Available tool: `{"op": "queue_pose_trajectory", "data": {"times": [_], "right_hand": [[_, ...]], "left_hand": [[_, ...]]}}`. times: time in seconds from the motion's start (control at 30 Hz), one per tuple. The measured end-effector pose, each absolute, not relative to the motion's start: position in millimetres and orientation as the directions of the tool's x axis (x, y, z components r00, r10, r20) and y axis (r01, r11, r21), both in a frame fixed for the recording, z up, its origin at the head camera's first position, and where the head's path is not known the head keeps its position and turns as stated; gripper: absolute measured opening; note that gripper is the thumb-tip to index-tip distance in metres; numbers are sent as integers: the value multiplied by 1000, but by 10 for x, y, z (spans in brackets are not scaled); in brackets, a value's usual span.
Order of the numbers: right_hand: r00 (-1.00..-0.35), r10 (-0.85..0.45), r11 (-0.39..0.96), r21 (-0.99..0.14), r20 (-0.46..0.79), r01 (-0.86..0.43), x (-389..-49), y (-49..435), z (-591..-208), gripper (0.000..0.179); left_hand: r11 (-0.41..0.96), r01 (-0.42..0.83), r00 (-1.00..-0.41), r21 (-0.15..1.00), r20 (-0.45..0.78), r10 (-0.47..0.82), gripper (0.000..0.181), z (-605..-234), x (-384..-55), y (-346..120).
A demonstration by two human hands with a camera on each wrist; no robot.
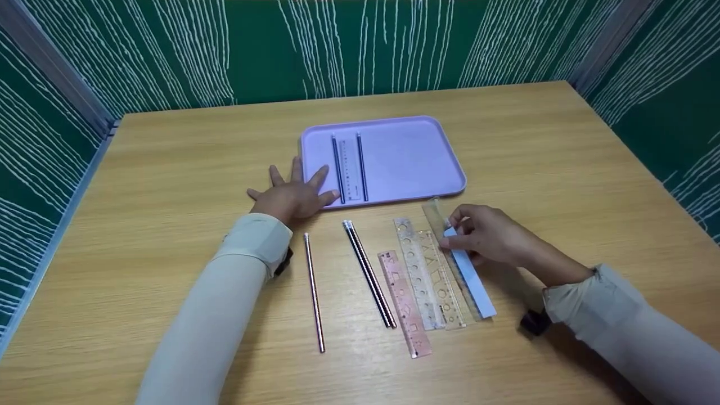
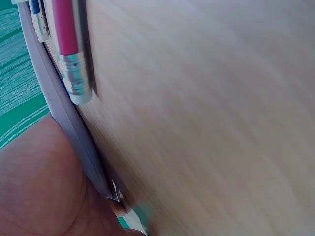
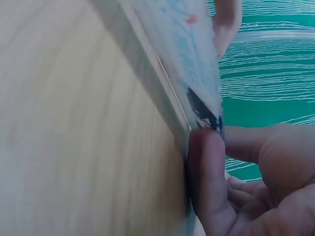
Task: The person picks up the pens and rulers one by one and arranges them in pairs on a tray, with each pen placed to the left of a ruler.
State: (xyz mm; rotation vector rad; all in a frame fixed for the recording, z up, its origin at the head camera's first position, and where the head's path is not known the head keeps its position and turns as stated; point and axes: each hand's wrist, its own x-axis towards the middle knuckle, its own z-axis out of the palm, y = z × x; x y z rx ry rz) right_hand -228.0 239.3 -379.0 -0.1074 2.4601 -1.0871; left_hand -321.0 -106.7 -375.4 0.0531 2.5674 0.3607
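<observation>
My left hand (image 1: 295, 197) lies with fingers spread over the near left corner of a purple tray (image 1: 413, 188). On the tray a clear ruler (image 1: 350, 169) lies between two dark pencils (image 1: 338, 171). My right hand (image 1: 489, 233) pinches the upper part of a light blue ruler (image 1: 472, 275) between thumb and fingers; print shows on its face in the right wrist view. Beside it, partly overlapped, is a yellowish clear ruler (image 1: 436, 216). Further left lie two clear stencil rulers (image 1: 419, 275) and a pink ruler (image 1: 404, 304).
A pair of dark striped pencils (image 1: 370, 273) lies left of the rulers. Farther left is a single pinkish pencil (image 1: 315, 298). The wooden table (image 1: 169, 185) ends at green walls (image 1: 259, 50) with white streaks.
</observation>
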Motion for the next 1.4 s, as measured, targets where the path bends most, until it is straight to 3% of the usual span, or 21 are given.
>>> {"op": "queue_pose_trajectory", "data": {"times": [0.8,1.13,1.4], "right_hand": [[-817,-374,423,-865,-438,270,-2297,2407,-3786,36],[-807,-431,339,-901,-403,269,-2359,2378,-3786,37],[-831,-395,343,-902,-392,262,-2477,2327,-3805,38]], "left_hand": [[958,-48,-853,284,-511,109,74,-3740,-3213,-1061],[962,-32,-866,271,-489,108,73,-3749,-3198,-1076],[962,-35,-862,272,-495,109,74,-3757,-3199,-1076]]}}
